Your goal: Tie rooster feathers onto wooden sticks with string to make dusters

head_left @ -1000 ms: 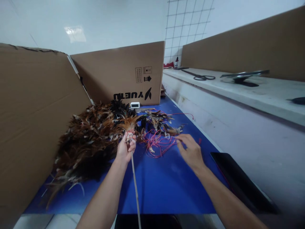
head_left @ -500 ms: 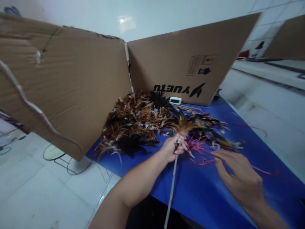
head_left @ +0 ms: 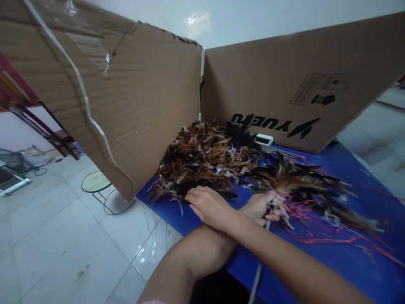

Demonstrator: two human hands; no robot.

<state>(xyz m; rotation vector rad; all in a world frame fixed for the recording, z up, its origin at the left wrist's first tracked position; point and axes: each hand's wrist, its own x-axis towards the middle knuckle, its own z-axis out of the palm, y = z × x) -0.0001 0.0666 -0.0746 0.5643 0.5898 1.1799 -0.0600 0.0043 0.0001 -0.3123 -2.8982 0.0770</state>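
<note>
1. The back of the scene is closed by a plain white wall, on which a bright patch of light is reflected.
2. The floor is laid with large pale glossy tiles.
3. A blue counter is screened by brown cardboard panels, one printed with black lettering.
4. A red metal frame and a small round wire stand are seen at the left.
</note>
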